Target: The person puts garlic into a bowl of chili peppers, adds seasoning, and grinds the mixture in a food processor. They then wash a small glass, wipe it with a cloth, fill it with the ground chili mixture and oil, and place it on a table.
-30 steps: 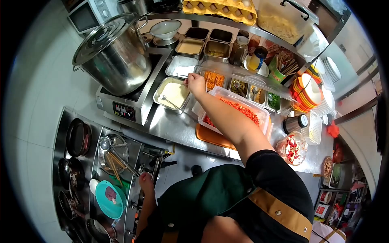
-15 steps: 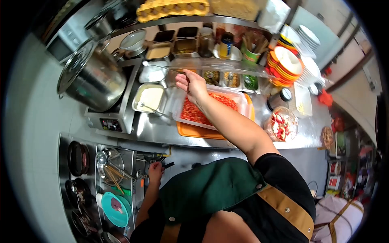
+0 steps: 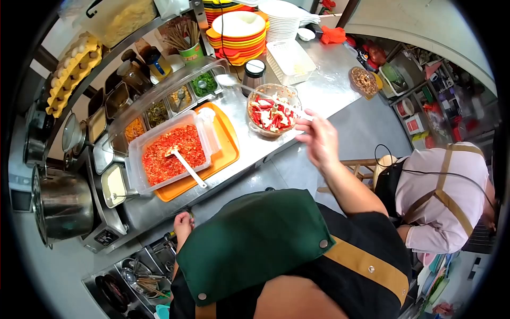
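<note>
My right hand (image 3: pixel 319 139) is closed on the end of a long thin-handled spoon (image 3: pixel 227 80), which reaches left over a glass bowl (image 3: pixel 273 129) of cut red chillies and pale pieces. Low at the left, beside the counter edge, my left hand (image 3: pixel 183 223) has curled fingers; what they hold, if anything, is hidden. A clear tub (image 3: pixel 139 169) of chopped red chilli sits on an orange tray (image 3: pixel 229 139), with a white-handled utensil (image 3: pixel 188 167) resting in it. Behind the tub are small containers of toppings (image 3: pixel 180 99).
Stacked orange and white dishes (image 3: pixel 239 37), a white basket (image 3: pixel 289 61) and a lidded jar (image 3: pixel 254 75) stand behind. A large steel pot (image 3: pixel 64 204) is at the left. Another person (image 3: pixel 443 196) in a light top is at the right.
The view has turned to the right. My right hand has moved with the spoon from above the chilli tub to the front right of the glass bowl.
</note>
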Tool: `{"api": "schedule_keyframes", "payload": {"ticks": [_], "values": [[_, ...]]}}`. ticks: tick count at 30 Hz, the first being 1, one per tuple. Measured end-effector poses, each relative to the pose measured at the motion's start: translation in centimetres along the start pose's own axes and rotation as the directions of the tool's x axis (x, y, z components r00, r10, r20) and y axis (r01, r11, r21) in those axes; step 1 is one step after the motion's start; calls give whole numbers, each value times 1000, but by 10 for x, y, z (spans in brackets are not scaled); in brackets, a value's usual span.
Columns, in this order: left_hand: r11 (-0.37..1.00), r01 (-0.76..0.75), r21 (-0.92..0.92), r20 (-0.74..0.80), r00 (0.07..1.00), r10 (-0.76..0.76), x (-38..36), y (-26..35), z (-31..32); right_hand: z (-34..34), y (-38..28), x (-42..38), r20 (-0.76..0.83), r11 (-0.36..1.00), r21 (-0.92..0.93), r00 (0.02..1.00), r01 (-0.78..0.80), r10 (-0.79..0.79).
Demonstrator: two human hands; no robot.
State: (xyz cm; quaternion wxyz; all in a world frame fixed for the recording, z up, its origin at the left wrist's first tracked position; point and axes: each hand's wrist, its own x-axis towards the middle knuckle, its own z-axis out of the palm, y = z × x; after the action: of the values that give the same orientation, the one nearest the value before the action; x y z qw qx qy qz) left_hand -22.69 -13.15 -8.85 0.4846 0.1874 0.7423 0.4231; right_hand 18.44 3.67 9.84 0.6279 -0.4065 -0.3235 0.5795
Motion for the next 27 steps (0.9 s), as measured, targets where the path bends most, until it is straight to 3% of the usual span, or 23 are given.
{"api": "schedule_keyframes", "payload": {"ticks": [3,5,8,9,11,13,15,16,17,20,23,25,26,27], "values": [[997,-17,81,35,999,14,14,-2,16,-48,-17,-35,-111,959,-265,984,104,-137],[996,-10,88,67,998,4,13,6,27,-64,-17,-53,-123,944,-311,980,112,-157],[989,-31,144,121,993,13,10,17,42,-80,-10,-65,141,661,-664,926,350,-349],[989,-28,143,118,993,11,10,17,44,-80,-12,-66,143,661,-664,927,350,-346],[990,-8,142,131,991,-11,10,17,43,-75,-17,-65,292,436,-754,845,492,-449],[992,-11,130,114,993,-4,7,15,38,-62,-19,-58,179,611,-647,870,456,-460],[992,-33,122,95,995,22,3,9,30,-38,-19,-44,-25,890,-365,953,274,-303],[991,-44,126,97,995,32,0,6,24,-24,-16,-34,-16,948,-236,974,215,-225],[990,-55,128,86,995,44,-5,3,18,-2,-13,-25,41,979,-116,986,166,-162],[998,-31,59,47,998,28,-9,-25,-10,81,15,-4,256,1000,-6,967,6,-4],[997,-39,61,24,999,38,-21,-36,-34,185,50,5,490,990,-102,862,-93,132],[996,-40,82,47,998,36,-25,-48,-53,252,92,10,600,991,-85,789,-102,133],[999,-15,30,-11,1000,15,-27,-56,-59,283,119,14,624,985,-80,763,-152,169],[1000,8,-20,-61,998,-9,-30,-66,-63,312,143,16,661,986,-134,732,-101,165]]}}
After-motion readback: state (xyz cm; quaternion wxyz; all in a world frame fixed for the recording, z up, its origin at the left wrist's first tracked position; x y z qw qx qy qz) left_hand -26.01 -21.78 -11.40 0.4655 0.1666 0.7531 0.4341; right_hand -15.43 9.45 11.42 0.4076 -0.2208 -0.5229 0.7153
